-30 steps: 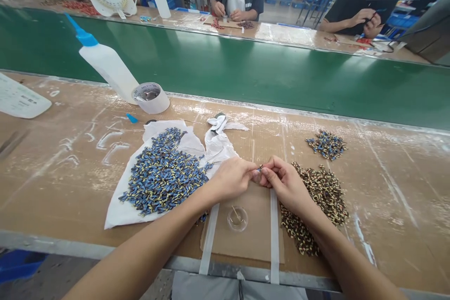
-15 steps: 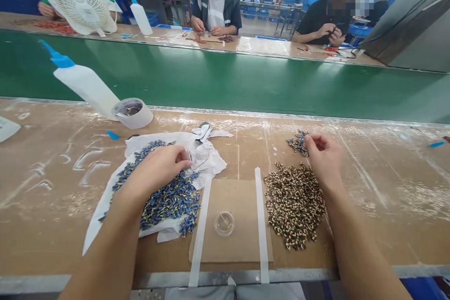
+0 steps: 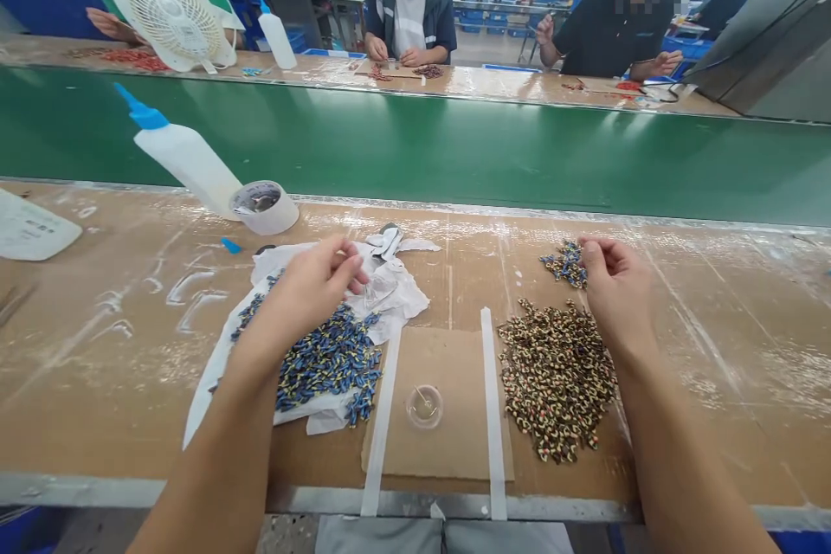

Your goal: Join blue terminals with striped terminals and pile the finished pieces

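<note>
My left hand [image 3: 312, 286] hovers over a big heap of small blue parts [image 3: 325, 359] lying on a white plastic sheet [image 3: 396, 290]. Its fingers are curled together in a pinch, and what they hold is hidden. My right hand [image 3: 614, 286] rests at the edge of a small cluster of blue parts [image 3: 563, 264], fingers curled inward. Just below it lies a heap of brown-and-cream parts [image 3: 555, 376]. Between the heaps, a cardboard sheet [image 3: 447, 441] is taped to the bench, with a small clear dish [image 3: 424, 405] on it.
A white squeeze bottle with a blue tip [image 3: 185, 157] leans by a tape roll [image 3: 265, 206] at the back left. A green conveyor belt [image 3: 454, 147] runs behind the bench. Across it, other people work beside a white fan [image 3: 170, 13].
One second ago both hands pinched a small part together over the cardboard. They have since parted: the left went to the blue heap, the right to the small blue cluster.
</note>
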Demonstrator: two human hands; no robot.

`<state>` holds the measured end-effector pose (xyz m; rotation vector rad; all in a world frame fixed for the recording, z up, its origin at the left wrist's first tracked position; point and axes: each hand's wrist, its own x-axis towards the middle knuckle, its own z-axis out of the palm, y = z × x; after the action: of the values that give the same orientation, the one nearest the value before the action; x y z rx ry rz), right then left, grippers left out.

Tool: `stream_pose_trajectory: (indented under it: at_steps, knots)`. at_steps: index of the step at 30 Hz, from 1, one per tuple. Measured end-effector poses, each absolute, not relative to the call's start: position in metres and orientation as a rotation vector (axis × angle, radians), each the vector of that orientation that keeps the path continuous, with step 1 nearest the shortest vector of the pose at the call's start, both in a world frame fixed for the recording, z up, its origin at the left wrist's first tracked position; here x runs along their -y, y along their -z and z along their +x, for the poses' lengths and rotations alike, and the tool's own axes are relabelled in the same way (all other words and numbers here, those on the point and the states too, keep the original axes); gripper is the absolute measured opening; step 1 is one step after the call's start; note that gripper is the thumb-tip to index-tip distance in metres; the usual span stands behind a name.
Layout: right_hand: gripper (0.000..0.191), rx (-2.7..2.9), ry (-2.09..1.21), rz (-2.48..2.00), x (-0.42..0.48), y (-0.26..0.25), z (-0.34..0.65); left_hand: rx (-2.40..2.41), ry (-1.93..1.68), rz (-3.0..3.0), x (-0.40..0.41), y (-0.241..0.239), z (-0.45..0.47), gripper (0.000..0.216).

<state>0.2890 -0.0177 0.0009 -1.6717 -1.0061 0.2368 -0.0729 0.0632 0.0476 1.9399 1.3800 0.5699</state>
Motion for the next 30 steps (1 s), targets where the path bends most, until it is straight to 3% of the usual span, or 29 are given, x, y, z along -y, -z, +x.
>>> stream_pose_trajectory:
  at_steps: [6,9,21,30]
  knots:
    - [0.027,1.627,-1.042,-1.440,0.049,-0.024,0.209,-0.962,-0.542,1.685,-0.047,-0.021,-0.027,0.013]
    - [0.025,1.795,-1.241,-1.344,0.059,-0.022,0.187,-0.969,-0.507,1.729,-0.044,-0.008,-0.018,0.008]
    - [0.018,1.864,-1.555,-1.230,0.064,-0.018,0.175,-0.853,-0.476,1.744,-0.033,-0.001,-0.006,0.009]
    - [0.016,1.793,-1.463,-1.222,0.067,-0.009,0.157,-0.925,-0.568,1.846,-0.030,0.004,-0.001,0.016]
